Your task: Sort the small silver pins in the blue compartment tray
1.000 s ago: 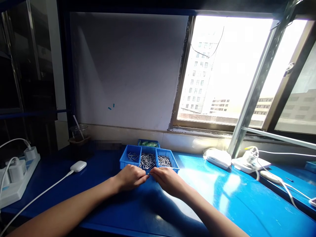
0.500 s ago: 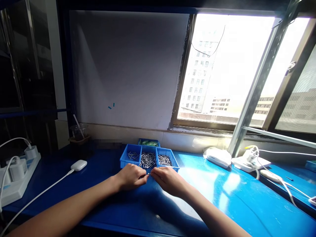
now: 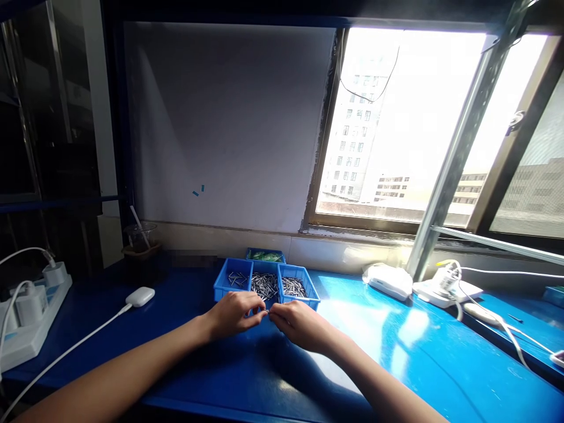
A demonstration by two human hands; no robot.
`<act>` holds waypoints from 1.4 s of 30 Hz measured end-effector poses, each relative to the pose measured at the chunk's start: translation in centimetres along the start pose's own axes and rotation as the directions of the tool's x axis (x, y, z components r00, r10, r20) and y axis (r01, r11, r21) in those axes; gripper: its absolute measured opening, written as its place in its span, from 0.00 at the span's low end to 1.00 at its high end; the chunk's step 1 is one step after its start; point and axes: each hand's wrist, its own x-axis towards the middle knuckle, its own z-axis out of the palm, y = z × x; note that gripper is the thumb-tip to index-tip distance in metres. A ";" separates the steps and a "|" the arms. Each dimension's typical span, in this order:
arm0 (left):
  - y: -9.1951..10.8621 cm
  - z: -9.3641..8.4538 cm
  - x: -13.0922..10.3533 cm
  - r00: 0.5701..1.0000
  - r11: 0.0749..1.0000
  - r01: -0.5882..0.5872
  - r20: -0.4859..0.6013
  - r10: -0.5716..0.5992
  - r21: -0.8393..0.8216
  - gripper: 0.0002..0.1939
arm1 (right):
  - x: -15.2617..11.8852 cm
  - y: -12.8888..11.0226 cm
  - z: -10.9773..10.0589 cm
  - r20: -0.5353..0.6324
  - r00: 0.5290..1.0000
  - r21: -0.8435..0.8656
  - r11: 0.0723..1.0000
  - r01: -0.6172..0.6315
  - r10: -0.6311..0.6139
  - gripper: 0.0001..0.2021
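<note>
hands [image 3: 304, 323] meet at tiny part [image 3: 267, 311] (mostly hidden) by bins [image 3: 222, 293]

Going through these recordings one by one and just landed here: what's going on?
A person's right hand pinches a small part at the fingertips of the left hand; whether the left grips it too is unclear. Just beyond, the left blue bin holds a few small metallic pieces, while the middle bin and right bin hold many more.
</note>
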 end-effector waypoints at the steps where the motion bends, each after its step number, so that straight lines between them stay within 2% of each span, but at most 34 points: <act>1: 0.0 0.1 0.0 1.000 1.000 -0.007 -0.007 0.006 -0.028 0.05 | 0.0 0.1 0.1 0.009 1.000 0.009 1.000 0.004 -0.004 0.13; 8: -0.6 0.6 0.2 1.000 0.955 -0.022 -0.009 0.021 -0.296 0.05 | 0.2 0.5 0.8 0.073 0.997 0.267 0.963 -0.044 0.026 0.17; 11: -0.7 0.6 0.3 1.000 0.945 -0.009 0.002 0.010 -0.327 0.06 | 0.3 0.6 0.9 0.079 0.996 0.302 0.951 -0.061 0.039 0.17; 17: -0.1 0.3 0.2 0.994 0.962 0.091 0.080 -0.072 -0.257 0.06 | 0.2 0.5 0.1 0.025 0.993 0.109 0.987 -0.116 0.114 0.09; 23: -0.6 0.6 0.1 0.981 0.977 0.167 0.126 -0.151 -0.132 0.02 | 0.0 0.1 -0.4 -0.023 0.999 0.165 0.986 -0.032 0.036 0.08; 29: -0.9 0.9 0.1 0.979 0.988 0.139 0.158 -0.127 -0.065 0.05 | 0.2 0.2 -0.1 -0.060 0.997 0.072 0.996 -0.053 0.057 0.12; 34: -0.8 0.7 0.1 0.980 0.993 0.116 0.169 -0.109 -0.028 0.05 | 0.2 0.4 -0.1 -0.028 0.998 0.058 0.997 -0.057 0.059 0.11; 38: -0.8 0.4 0.1 0.983 0.995 0.097 0.156 -0.097 0.011 0.07 | 0.1 0.5 -0.4 -0.043 0.993 0.038 0.993 -0.108 0.109 0.11; 42: -0.6 0.2 0.0 0.990 0.997 0.061 0.125 -0.065 0.035 0.08 | 0.1 0.6 -0.1 0.015 0.995 0.007 0.995 -0.095 0.095 0.10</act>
